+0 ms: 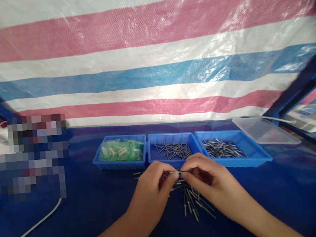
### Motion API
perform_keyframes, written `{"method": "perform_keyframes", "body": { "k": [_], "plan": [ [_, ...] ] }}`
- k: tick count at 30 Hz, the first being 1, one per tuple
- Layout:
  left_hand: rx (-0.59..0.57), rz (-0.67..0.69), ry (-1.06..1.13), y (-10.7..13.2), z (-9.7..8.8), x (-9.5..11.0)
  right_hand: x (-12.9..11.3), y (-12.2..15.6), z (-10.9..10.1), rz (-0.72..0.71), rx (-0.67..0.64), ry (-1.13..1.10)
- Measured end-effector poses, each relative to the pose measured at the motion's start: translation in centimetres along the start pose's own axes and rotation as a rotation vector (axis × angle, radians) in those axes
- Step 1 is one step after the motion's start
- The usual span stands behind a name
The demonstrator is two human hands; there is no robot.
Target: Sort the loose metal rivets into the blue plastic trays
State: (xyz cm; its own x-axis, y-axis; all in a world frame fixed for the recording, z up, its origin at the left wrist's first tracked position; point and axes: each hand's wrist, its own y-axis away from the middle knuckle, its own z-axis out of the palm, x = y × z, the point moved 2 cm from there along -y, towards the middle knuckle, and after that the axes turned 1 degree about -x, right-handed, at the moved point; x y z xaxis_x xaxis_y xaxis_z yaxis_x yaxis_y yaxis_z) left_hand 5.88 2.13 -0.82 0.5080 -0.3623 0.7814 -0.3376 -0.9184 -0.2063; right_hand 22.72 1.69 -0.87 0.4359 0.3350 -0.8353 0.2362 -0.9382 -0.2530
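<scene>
My left hand [154, 182] and my right hand [209, 178] meet in front of the middle bin, thumb and forefinger of each pinched together. Between their fingertips lies a thin metal blind rivet [175, 172], held level with one end in each pinch. Its ends are partly covered by the fingers. Below and behind the hands, a loose pile of blind rivets [193, 199] is spread on the blue tabletop, some of it hidden by my right hand.
Three blue bins stand in a row: the left bin [120, 166] has green-and-white packets, the middle bin [152, 157] thin headed pins, the right bin [255, 154] many metal pins. A clear plastic lid [268, 131] leans at right. A white cable [30, 236] curves at left; a striped tarp [143, 75] hangs behind.
</scene>
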Motion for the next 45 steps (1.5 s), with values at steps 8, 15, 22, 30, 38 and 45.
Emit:
{"method": "perform_keyframes", "body": {
  "k": [8, 15, 22, 30, 38, 45],
  "plan": [
    [-0.08, 0.112, -0.129, 0.5, -0.2, 0.6, -0.3, 0.0, -2.3, -0.144, 0.174, 0.287],
    [-0.23, 0.218, -0.596, 0.8, 0.5, 0.4, 3.0, -1.1, -7.7, 0.144, 0.45, 0.766],
    [-0.263, 0.282, -0.713, 0.8, 1.2, -0.8, 2.0, -0.7, -5.5, 0.086, 0.47, 0.761],
    [-0.18, 0.316, -0.731, 0.8, 1.2, -1.0, -0.6, 0.2, -1.3, -0.247, 0.121, 0.403],
    [-0.246, 0.243, -0.741, 0.7, 0.6, -0.2, -0.7, 0.5, -0.3, -0.286, -0.007, 0.316],
    [-0.232, 0.266, -0.737, 0.7, 0.8, -0.4, -1.2, 0.6, 0.3, -0.291, -0.2, 0.449]
  ]
}}
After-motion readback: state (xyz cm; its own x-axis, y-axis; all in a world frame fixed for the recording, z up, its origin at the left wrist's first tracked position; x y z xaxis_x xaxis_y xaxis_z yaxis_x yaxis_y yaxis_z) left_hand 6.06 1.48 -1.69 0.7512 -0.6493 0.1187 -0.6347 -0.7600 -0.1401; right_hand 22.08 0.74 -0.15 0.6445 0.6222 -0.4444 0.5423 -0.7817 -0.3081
